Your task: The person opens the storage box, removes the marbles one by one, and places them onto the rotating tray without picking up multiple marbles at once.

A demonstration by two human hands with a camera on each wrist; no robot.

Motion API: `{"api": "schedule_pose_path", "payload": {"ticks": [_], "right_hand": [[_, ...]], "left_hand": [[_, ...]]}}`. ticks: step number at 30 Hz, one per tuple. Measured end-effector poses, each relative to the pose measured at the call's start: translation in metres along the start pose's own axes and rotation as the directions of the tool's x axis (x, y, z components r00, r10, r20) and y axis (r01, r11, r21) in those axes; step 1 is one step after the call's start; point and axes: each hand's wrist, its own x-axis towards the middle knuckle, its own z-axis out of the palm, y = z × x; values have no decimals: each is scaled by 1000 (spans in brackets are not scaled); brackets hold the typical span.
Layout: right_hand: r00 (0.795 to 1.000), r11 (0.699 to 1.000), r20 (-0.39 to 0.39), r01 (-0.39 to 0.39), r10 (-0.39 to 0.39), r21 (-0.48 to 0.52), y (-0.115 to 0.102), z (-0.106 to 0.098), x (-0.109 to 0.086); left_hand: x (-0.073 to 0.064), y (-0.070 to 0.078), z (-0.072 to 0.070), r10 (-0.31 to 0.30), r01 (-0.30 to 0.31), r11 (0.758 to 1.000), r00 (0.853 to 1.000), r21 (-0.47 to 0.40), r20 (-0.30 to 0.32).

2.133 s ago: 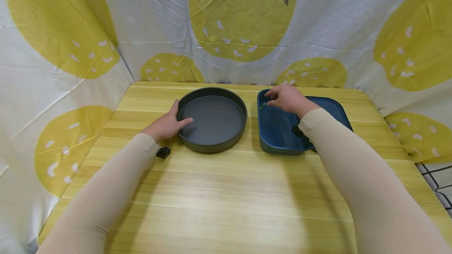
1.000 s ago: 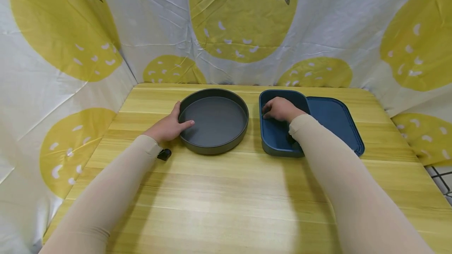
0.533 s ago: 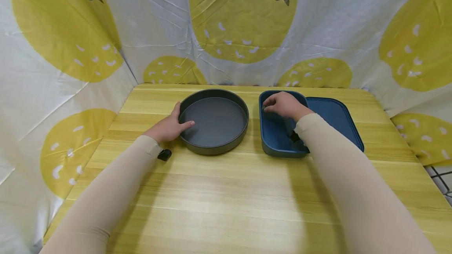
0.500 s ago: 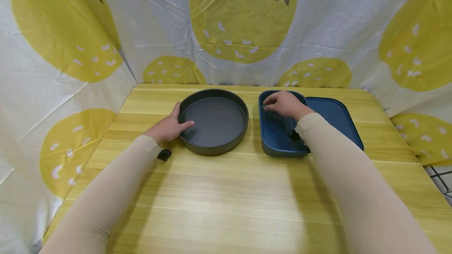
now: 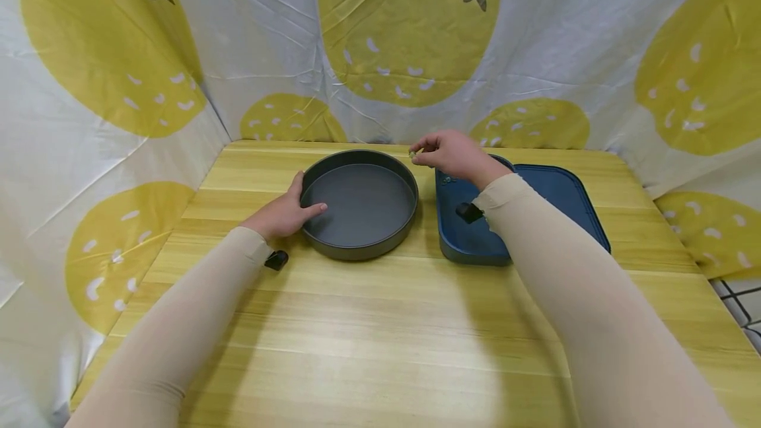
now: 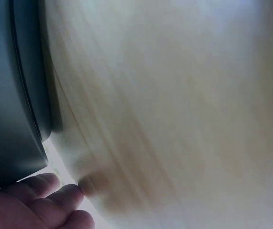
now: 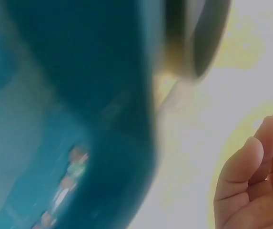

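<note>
My left hand [image 5: 282, 215] grips the left rim of a round dark grey pan [image 5: 359, 243], thumb inside and fingers outside. In the left wrist view, fingers [image 6: 50, 202] curl beside the pan's wall [image 6: 12, 148]. My right hand [image 5: 456, 154] is raised over the far left edge of a blue rectangular box [image 5: 475, 255]. Between thumb and fingertips it pinches a small pale green bead-like piece [image 5: 412, 154], its exact kind too small to tell. Several similar small pieces [image 5: 447, 179] lie in the box's far left corner; the right wrist view shows coloured pieces [image 7: 77, 168] there, blurred.
A flat blue lid [image 5: 559, 203] lies right of the box, partly behind my right forearm. Wood-grain tabletop [image 5: 357, 342] spreads in front of the pan and box. A white curtain with yellow fruit prints [image 5: 410, 32] hangs behind and at both sides.
My right hand has risen out of the blue box and moved left toward the pan, with a small piece between its fingers. The left hand and pan have stayed in place.
</note>
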Motion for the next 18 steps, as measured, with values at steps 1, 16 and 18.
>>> {"api": "schedule_pose_path", "payload": {"ticks": [1, 16, 18], "right_hand": [[1000, 1000, 2, 11, -11, 6, -6, 2, 2], [992, 991, 52, 111, -114, 71, -66, 44, 36], [990, 990, 53, 125, -129, 66, -70, 48, 38]], "left_hand": [[0, 0, 0, 1, -1, 1000, 1000, -2, -1], [-3, 2, -1, -3, 3, 1000, 1000, 17, 4], [-3, 2, -1, -2, 2, 1000, 1000, 13, 6]]}}
